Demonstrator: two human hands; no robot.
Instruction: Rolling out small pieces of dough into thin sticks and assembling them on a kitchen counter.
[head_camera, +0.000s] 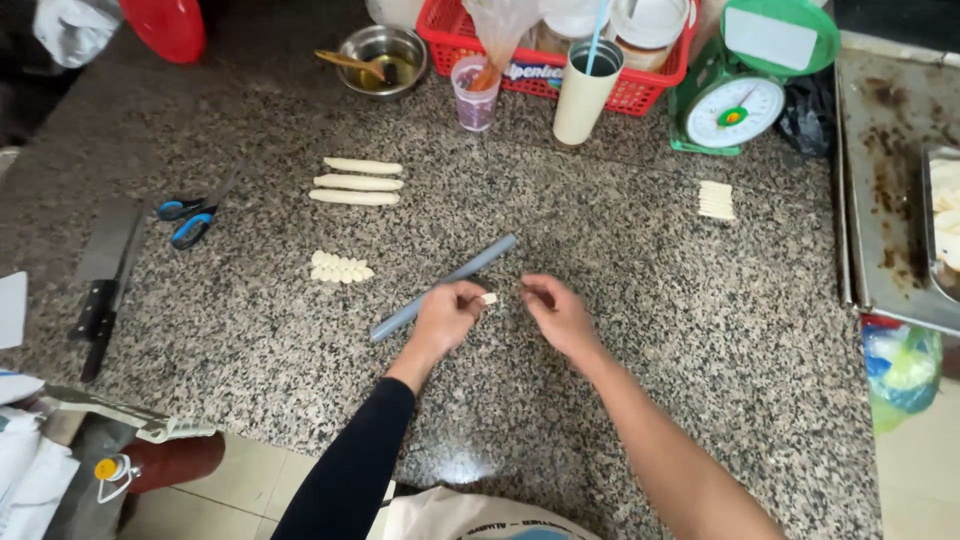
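The left hand (447, 312) pinches a small pale cube of dough (489, 298) at its fingertips — the piece juts toward the right hand (556, 310), whose fingers are curled just beside it, holding nothing visible. Behind the left hand lies a long grey plastic rolling tube (444, 286) on the speckled granite counter (650, 330) — three pale dough logs (358, 182) lie farther back

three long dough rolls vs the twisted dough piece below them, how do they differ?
The long dough rolls are smooth, plain cylinders; the twisted dough piece is ridged like a braid. The rolls are longer and lie as three separate pieces stacked in a column; the twisted piece is shorter and sits alone. Both are pale, lie flat on the granite counter, left of the grey tube, untouched by either hand.
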